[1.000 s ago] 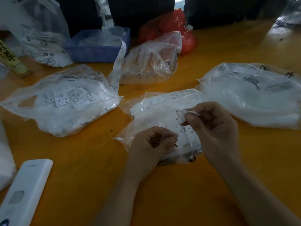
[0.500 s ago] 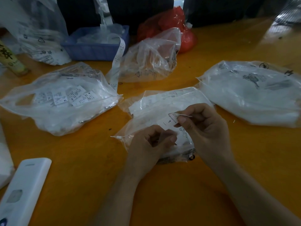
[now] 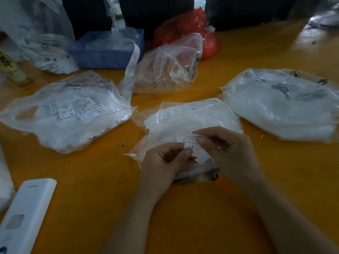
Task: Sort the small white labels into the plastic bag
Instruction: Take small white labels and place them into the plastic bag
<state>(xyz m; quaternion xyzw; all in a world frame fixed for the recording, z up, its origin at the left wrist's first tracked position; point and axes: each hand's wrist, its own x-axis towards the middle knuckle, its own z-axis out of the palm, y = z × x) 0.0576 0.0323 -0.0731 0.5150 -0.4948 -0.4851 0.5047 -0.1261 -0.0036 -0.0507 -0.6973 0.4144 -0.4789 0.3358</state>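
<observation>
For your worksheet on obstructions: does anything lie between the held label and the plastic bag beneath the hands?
Nothing visible does. The right hand pinches the label directly above the plastic bag; left hand beside it.

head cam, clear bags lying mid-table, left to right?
Bag showing XL labels → bag under the hands, where the left hand and right hand pinch a white label → full white bag.
</observation>
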